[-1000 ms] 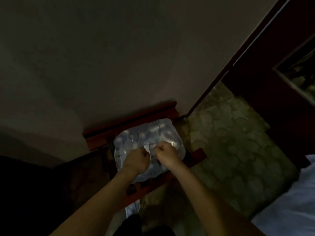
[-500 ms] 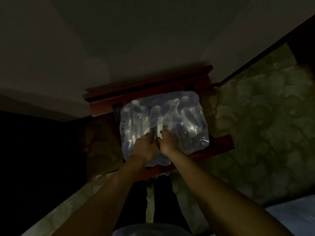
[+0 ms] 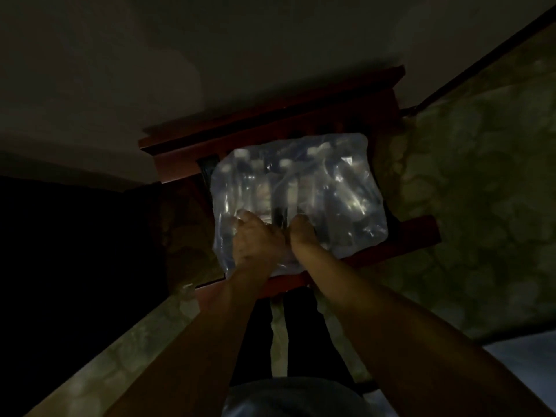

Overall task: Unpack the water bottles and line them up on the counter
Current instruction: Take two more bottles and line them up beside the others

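The room is dim. A pale wall (image 3: pixel 210 70) fills the far side, and a mottled green floor (image 3: pixel 481 206) spreads to the right of and below the dark red wooden chair (image 3: pixel 421 236) that stands against that wall. The chair's back rail runs along the wall side, and its near seat edge shows below the load it carries.

On the chair seat lies the pack of water bottles (image 3: pixel 331 188), wrapped in clear plastic film and covering most of the seat. White caps show through the film toward the chair's back rail; the bottles inside are blurred, so their number cannot be told.

Both bare forearms reach from the near side to the pack's near-left part. The left hand (image 3: pixel 258 239) rests on the film with fingers curled into it, a closed grip on the plastic wrap. The right hand (image 3: pixel 302 233) sits just beside it, almost touching, fingers likewise bunched into the wrap. Between the hands a dark gap in the film shows.
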A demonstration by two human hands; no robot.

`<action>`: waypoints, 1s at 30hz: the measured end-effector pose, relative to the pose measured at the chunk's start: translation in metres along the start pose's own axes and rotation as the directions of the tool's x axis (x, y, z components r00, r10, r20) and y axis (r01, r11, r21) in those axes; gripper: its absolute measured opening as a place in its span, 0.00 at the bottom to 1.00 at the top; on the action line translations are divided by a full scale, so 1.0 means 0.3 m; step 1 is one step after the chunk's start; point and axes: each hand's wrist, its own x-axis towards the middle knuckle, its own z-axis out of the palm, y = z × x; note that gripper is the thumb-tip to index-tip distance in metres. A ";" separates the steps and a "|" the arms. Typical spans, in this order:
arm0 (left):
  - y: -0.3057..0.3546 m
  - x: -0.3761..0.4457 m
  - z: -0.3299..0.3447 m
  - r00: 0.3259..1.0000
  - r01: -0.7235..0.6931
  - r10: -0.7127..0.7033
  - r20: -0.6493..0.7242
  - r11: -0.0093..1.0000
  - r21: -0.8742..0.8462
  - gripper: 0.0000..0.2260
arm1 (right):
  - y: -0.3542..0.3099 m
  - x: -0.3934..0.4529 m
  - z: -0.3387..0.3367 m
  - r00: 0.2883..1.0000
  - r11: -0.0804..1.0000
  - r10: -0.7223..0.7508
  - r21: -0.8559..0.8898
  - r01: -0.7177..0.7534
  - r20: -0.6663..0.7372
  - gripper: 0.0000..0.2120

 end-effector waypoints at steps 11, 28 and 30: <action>-0.008 0.133 0.025 0.995 0.074 -0.050 -0.085 0.948 0.309 0.33 | 0.000 -0.020 0.020 0.978 0.978 -0.200 0.053 0.204 -0.063 0.10; -0.013 0.038 -0.174 0.925 0.154 0.073 0.374 0.825 -0.543 0.12 | -0.005 0.020 0.018 0.997 0.996 -0.079 0.031 0.079 -0.004 0.20; -0.010 0.000 -0.215 0.920 0.109 0.121 0.373 0.834 -0.540 0.16 | -0.006 0.032 0.015 0.997 0.997 -0.075 0.010 0.075 0.013 0.18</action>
